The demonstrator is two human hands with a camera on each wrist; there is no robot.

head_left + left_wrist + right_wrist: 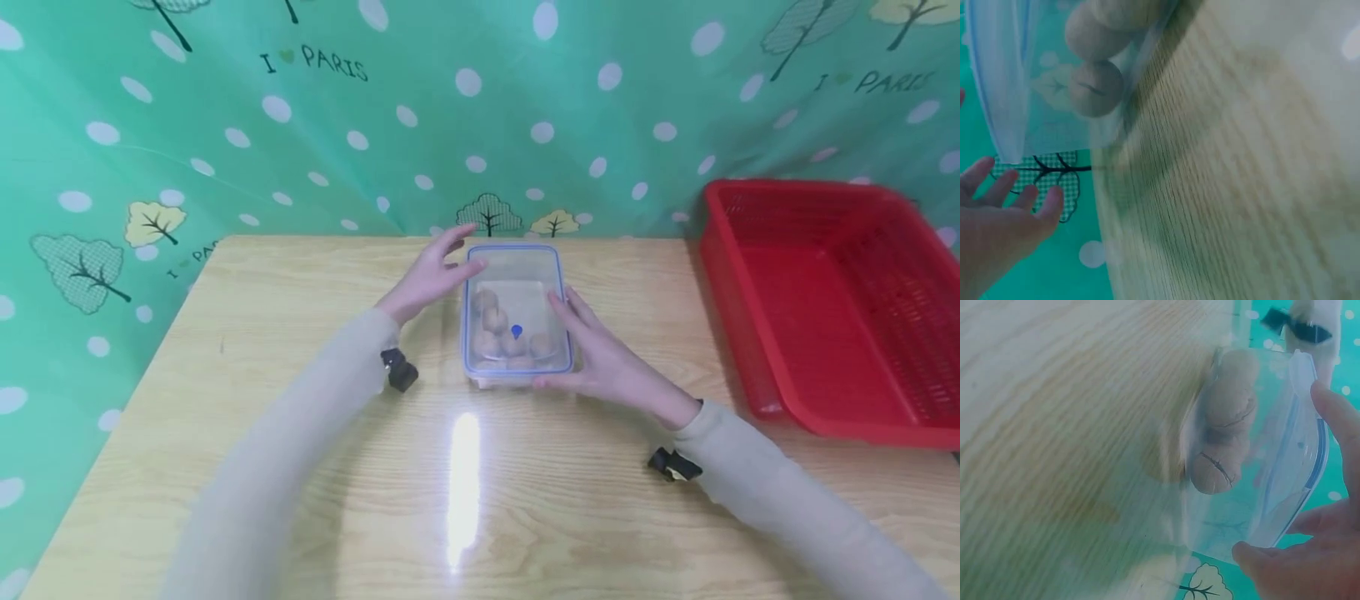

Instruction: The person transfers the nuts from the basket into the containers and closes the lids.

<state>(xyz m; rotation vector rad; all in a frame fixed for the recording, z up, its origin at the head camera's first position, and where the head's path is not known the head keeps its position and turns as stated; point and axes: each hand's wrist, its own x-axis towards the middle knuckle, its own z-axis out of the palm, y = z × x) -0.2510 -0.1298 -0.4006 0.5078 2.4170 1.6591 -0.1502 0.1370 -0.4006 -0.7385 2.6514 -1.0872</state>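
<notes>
A clear plastic food container (525, 275) with a blue-edged lid stands on the wooden table. A small blue knob (517, 331) shows on the lid. Several round light-brown balls (1096, 89) with dark lines lie inside, mostly toward the front. My left hand (431, 279) is at the far left corner, its fingers spread and apart from the wall in the left wrist view. At the right front, my right hand (600, 350) holds the container, thumb at the front edge and fingers along the right side. Fingertips (1244, 553) meet the clear wall in the right wrist view.
A large red plastic basket (757, 333) stands on the right of the table. Behind the table hangs a green dotted cloth (420, 158) with trees and lettering. Bright light reflects on the wood in front of the container.
</notes>
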